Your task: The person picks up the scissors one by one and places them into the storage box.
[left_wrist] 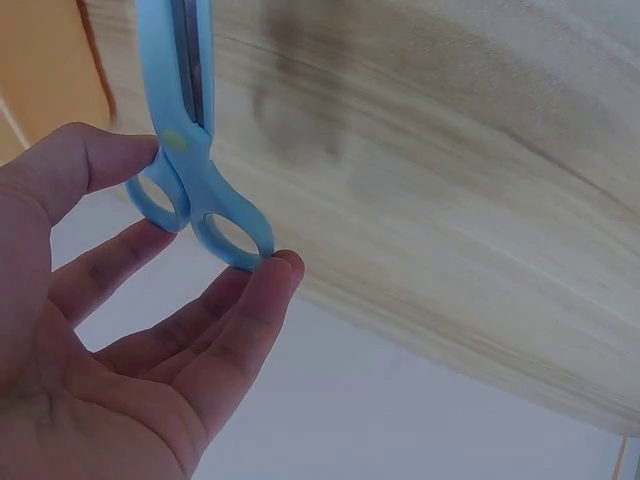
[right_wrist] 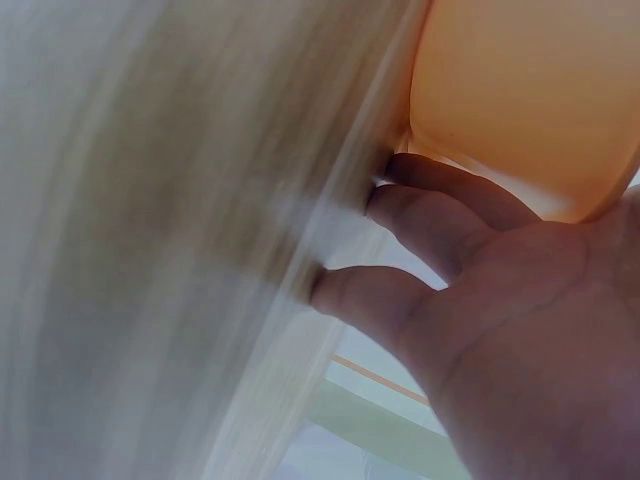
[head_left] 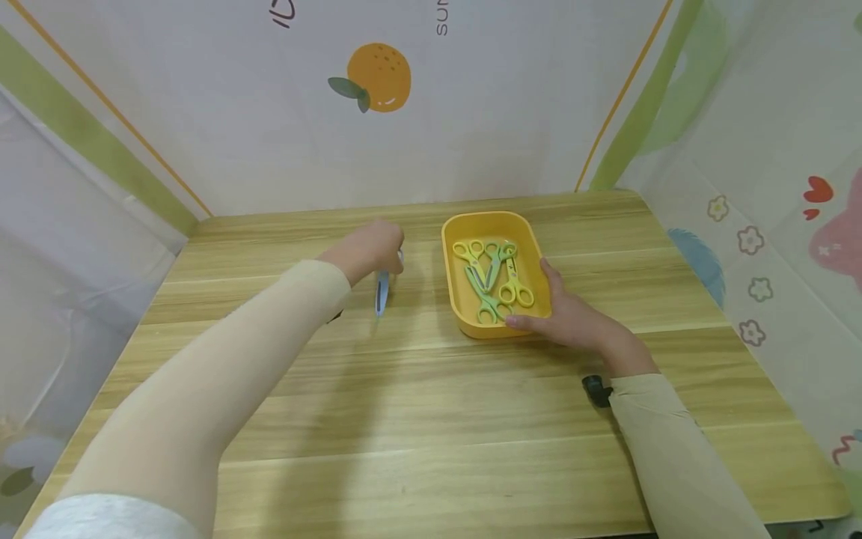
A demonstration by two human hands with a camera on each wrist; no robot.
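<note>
My left hand (head_left: 377, 243) pinches a pair of light blue scissors (left_wrist: 178, 140) by its handle loops, thumb on one loop and fingertips at the other. In the head view the blades (head_left: 381, 293) point toward the near side, above the table left of a yellow box (head_left: 458, 299). Several green and yellow scissors (head_left: 496, 268) lie in that box. My right hand (head_left: 575, 318) grips the box at its near right corner, thumb over the near rim and fingers along the right wall. In the right wrist view, fingertips (right_wrist: 335, 288) reach down to the tabletop beside the box.
The wood-grain table (head_left: 431, 434) carries the box near its back edge. A pale curtain (head_left: 505, 90) printed with an orange hangs behind, and similar sheets stand at both sides. A small black device (head_left: 595, 391) sits at the right wrist.
</note>
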